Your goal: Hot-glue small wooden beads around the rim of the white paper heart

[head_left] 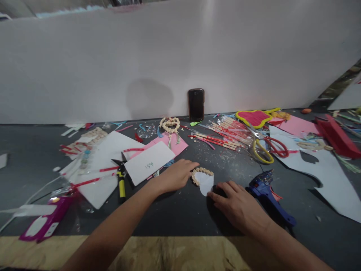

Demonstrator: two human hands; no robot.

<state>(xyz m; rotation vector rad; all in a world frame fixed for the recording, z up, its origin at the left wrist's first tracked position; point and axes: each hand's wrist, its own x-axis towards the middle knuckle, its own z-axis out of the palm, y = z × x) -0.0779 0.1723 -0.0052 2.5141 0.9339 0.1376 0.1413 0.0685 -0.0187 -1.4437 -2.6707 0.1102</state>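
A white paper heart (206,183) lies on the dark tabletop, with a row of small pale beads (203,171) along its upper and left edges. My left hand (180,174) reaches in from the left, its fingertips close together on the beaded upper left edge. On the lower right side, my right hand (236,201) has its thumb and fingers curled at the paper's edge. A blue glue gun (266,197) rests just right of my right hand. Behind my left hand lies a white card (149,162) with handwritten numbers.
A phone (196,105) leans upright against the back wall, near a beaded heart ornament (169,125). Yellow-handled pliers (121,180) and a magenta device (47,220) lie left. Scissors (263,150), wrapped sticks (222,135), cut white paper (332,169) and a red tray (338,137) lie right.
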